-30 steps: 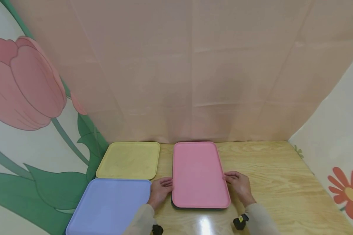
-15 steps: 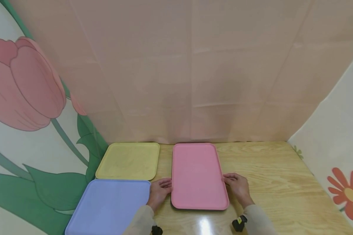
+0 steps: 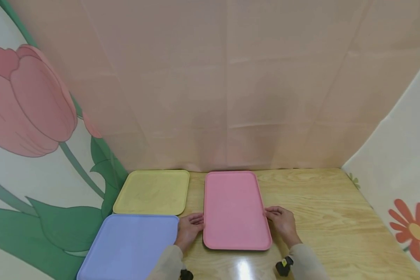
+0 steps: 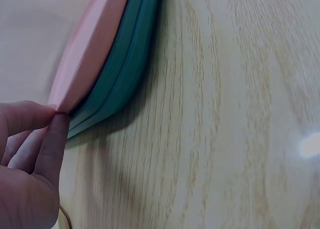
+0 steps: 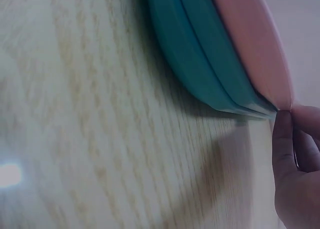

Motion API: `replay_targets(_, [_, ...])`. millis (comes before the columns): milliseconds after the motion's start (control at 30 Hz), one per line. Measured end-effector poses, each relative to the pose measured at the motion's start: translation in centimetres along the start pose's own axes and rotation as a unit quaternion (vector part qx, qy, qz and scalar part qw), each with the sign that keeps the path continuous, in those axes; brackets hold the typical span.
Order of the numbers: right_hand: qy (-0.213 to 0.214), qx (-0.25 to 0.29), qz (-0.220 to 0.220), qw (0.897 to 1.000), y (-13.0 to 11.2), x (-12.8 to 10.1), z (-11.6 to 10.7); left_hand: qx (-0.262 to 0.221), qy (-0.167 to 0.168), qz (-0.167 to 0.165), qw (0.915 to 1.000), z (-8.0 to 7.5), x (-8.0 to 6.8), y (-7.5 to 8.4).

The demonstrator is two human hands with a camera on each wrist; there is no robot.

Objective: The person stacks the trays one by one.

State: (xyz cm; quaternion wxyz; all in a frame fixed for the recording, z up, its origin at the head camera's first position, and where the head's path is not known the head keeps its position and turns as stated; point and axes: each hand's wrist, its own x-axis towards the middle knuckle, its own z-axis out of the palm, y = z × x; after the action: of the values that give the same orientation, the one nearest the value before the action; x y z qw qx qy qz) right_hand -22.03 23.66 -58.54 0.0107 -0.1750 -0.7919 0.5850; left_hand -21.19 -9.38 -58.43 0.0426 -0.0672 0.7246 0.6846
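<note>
pink tray [image 3: 235, 210], flat atop teal trays [image 4: 125, 69]

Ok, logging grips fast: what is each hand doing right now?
Left hand: fingers pinch the left rim of the pink tray.
Right hand: fingers pinch the pink tray's right rim.

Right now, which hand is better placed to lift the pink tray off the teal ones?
Neither clearly. The left hand and right hand each pinch a long edge of the pink tray, roughly opposite; a two-handed lift looks likeliest.
</note>
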Motion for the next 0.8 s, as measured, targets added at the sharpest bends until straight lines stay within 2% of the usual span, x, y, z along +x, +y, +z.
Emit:
replay_targets(567, [0.006, 0.004, -0.002, 1.0, 0.33, 0.33, 0.31, 0.011, 0.007, -0.008, 0.9999, 0.01, 0.4, -0.07])
replay_targets(800, [0.01, -0.009, 0.002, 1.0, 0.39, 0.46, 0.29, 0.015, 0.002, -0.001, 0.9999, 0.06, 0.39, -0.11])
